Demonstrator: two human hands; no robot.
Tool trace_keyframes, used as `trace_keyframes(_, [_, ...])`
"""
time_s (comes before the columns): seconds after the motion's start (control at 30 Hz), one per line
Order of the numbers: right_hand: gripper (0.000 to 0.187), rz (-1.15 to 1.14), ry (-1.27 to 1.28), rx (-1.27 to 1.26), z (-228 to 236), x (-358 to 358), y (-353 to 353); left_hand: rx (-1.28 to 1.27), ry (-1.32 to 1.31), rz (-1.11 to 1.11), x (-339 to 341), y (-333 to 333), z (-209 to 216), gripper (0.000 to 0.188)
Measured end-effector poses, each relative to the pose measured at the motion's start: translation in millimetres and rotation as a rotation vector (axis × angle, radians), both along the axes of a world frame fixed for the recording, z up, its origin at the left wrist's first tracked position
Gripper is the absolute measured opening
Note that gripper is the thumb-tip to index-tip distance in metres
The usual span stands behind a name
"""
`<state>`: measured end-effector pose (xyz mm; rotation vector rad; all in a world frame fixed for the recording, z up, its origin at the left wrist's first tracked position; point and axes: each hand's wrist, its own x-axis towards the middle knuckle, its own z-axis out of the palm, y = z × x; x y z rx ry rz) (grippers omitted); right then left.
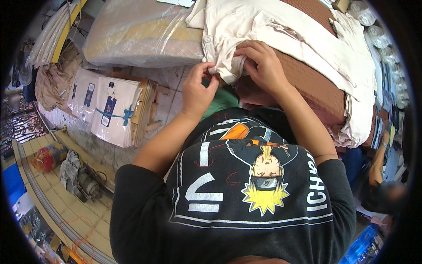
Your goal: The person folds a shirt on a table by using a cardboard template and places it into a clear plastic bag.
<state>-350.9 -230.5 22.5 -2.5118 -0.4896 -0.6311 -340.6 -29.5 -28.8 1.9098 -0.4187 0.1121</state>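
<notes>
Pale cream trousers lie bunched in front of me, with a round button near their left edge. Their long cloth runs off to the right over a brown padded surface. My left hand is closed, thumb and fingertips pinching the garment's near left edge. Just to the right, my right hand curls its fingers round a bunched fold of the same cloth. Folds hide part of what lies between the hands.
A large plastic-wrapped bundle sits at the far left. Below it lies a stack of packed garments tied with a blue strip. A motor rests on the tiled floor at left. Another person's arm shows at right, near plastic-wrapped rolls.
</notes>
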Motion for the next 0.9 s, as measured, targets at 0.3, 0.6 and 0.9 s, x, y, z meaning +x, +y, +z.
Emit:
trace_keyframes(0.3, [0.032,0.039,0.189,-0.1,39.7,-62.7,57.4,-0.484,0.43,-0.081,25.2,-5.9,61.5,0.021])
trace_keyframes(0.6, [0.016,-0.002,0.14,-0.284,68.4,-35.0,6.7,-0.304,0.501,-0.138,52.1,2.3,79.0,0.026])
trace_keyframes(0.9, [0.016,0.155,0.353,-0.06,107.1,-15.2,-4.9,0.039,-0.193,-0.692,53.9,-13.6,115.3,0.045])
